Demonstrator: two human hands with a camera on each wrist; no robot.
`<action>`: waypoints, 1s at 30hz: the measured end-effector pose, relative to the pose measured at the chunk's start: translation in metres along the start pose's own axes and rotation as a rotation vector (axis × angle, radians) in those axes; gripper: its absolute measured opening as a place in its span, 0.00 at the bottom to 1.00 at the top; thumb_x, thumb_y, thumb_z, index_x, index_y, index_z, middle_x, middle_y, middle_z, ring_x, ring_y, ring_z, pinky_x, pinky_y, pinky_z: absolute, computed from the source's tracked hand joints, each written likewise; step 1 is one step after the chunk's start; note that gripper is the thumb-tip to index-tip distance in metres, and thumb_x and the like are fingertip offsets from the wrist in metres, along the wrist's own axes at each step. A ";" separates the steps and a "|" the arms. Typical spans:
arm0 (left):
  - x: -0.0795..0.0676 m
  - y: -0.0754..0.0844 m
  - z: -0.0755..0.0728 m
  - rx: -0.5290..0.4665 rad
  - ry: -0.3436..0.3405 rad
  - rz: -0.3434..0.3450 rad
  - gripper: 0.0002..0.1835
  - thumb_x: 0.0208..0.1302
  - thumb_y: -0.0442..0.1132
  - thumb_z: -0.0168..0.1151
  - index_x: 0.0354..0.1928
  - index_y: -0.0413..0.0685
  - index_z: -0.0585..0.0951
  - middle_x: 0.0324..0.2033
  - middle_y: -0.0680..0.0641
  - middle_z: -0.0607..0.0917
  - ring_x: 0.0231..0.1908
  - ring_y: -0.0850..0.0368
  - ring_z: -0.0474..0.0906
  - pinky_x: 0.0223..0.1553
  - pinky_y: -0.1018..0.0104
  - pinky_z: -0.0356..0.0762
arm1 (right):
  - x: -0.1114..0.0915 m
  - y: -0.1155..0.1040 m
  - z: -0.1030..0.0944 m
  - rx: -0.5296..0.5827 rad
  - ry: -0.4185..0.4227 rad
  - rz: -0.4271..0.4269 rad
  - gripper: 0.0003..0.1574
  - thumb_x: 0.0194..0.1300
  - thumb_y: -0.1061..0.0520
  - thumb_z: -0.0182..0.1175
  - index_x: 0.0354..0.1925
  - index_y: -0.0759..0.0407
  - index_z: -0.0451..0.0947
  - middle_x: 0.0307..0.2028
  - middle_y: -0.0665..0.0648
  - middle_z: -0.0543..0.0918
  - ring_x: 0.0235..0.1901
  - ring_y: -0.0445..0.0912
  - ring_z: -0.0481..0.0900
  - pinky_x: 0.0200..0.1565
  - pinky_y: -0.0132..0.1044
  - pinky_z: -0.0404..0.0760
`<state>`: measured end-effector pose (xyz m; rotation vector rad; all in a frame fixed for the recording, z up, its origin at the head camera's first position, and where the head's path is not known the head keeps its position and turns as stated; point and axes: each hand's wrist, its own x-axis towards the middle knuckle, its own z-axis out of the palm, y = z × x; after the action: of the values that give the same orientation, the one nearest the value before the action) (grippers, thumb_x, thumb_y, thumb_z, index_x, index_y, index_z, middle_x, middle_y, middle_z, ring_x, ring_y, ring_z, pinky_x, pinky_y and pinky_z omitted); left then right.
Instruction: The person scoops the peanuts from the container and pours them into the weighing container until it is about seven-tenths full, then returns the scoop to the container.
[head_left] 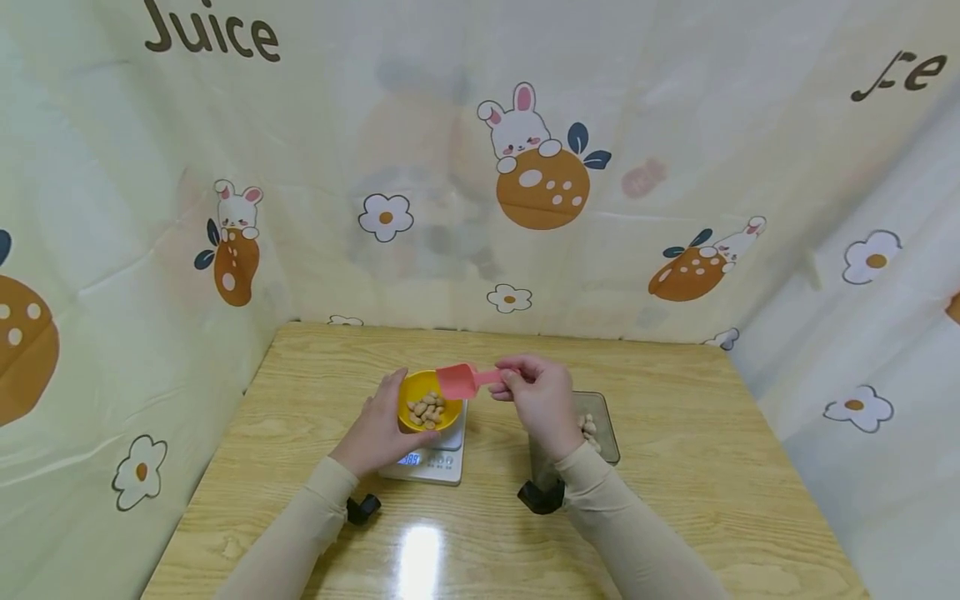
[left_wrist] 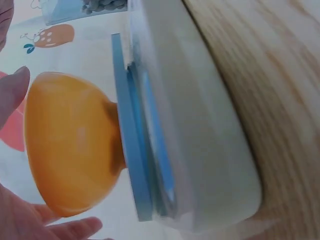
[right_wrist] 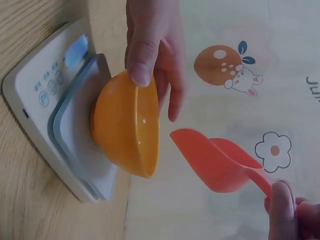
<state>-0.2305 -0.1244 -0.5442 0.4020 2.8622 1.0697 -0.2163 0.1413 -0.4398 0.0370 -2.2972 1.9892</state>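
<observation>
A yellow bowl (head_left: pixel 408 390) with several pale nuts (head_left: pixel 427 410) inside stands on a white kitchen scale (head_left: pixel 446 473) with a lit display. My left hand (head_left: pixel 378 425) holds the bowl by its side, the thumb at the near rim and the fingers around the far side. In my right hand (head_left: pixel 542 398) I pinch the handle of a pink scoop (head_left: pixel 459 381). The scoop's tip overlaps the bowl's right rim in the head view. From the right wrist view, the scoop (right_wrist: pixel 215 160) is tilted and apart from the bowl (right_wrist: pixel 115 120).
Partly hidden under my right forearm, a grey see-through container (head_left: pixel 611 437) holds more pale nuts (head_left: pixel 588 429). The wooden table (head_left: pixel 675 467) ends at a printed curtain (head_left: pixel 450 275) behind and at the sides. Black wrist mounts (head_left: pixel 542 497) sit below both hands.
</observation>
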 end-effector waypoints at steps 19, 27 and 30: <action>0.011 0.042 -0.001 0.081 0.027 0.175 0.64 0.61 0.72 0.71 0.88 0.51 0.50 0.87 0.43 0.54 0.87 0.40 0.48 0.81 0.25 0.49 | -0.005 0.011 -0.078 0.473 0.039 0.313 0.18 0.80 0.68 0.55 0.42 0.55 0.89 0.30 0.55 0.91 0.30 0.41 0.92 0.43 0.33 0.92; 0.019 0.064 0.005 0.130 0.039 0.238 0.63 0.62 0.74 0.69 0.87 0.47 0.52 0.86 0.41 0.55 0.87 0.35 0.45 0.82 0.25 0.47 | -0.027 0.016 -0.122 0.487 0.096 0.306 0.17 0.81 0.65 0.57 0.41 0.51 0.91 0.34 0.53 0.91 0.33 0.40 0.93 0.45 0.31 0.92; 0.020 0.073 0.008 0.120 0.033 0.252 0.63 0.63 0.73 0.70 0.87 0.46 0.52 0.86 0.42 0.55 0.87 0.36 0.46 0.83 0.29 0.49 | -0.036 0.021 -0.140 0.503 0.108 0.289 0.16 0.80 0.64 0.59 0.42 0.51 0.92 0.36 0.52 0.91 0.34 0.40 0.93 0.46 0.31 0.92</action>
<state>-0.2322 -0.0612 -0.5016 0.7775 2.9737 0.9462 -0.1741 0.2806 -0.4447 -0.3715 -1.7653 2.5887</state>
